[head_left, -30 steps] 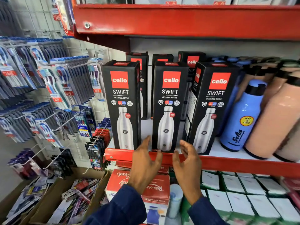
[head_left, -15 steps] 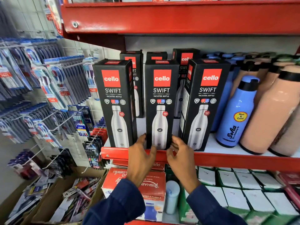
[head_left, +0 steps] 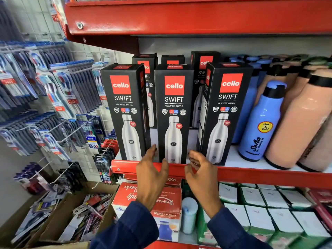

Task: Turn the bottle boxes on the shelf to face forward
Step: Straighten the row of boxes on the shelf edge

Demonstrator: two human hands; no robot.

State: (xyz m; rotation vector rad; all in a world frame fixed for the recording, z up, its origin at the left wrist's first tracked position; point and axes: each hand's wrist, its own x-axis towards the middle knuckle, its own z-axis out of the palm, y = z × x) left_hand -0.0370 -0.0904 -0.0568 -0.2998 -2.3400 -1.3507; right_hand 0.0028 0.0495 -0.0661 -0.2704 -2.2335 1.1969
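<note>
Three black Cello Swift bottle boxes stand along the front of the red-edged shelf (head_left: pixel 251 175). The left box (head_left: pixel 125 112) and the middle box (head_left: pixel 173 114) show their printed fronts squarely. The right box (head_left: pixel 224 112) is turned slightly, so its left side shows. Three more boxes (head_left: pixel 204 69) stand behind them, mostly hidden. My left hand (head_left: pixel 152 175) holds the middle box's lower left corner, fingers along its side and thumb on its front. My right hand (head_left: pixel 201 171) is at the lower right corner, fingers curled and apart, only the fingertips near the box.
Blue bottles (head_left: pixel 260 123) and peach bottles (head_left: pixel 301 123) crowd the shelf right of the boxes. A red shelf (head_left: pixel 197 17) hangs close above. Toothbrush packs (head_left: pixel 53 90) hang on pegs at left. Red cartons (head_left: pixel 165 203) and white-topped boxes (head_left: pixel 269 203) sit below.
My hands went from open below the shelf to the base of the middle box. Since half a second ago the right hand has loosened and dropped slightly. The view has moved closer.
</note>
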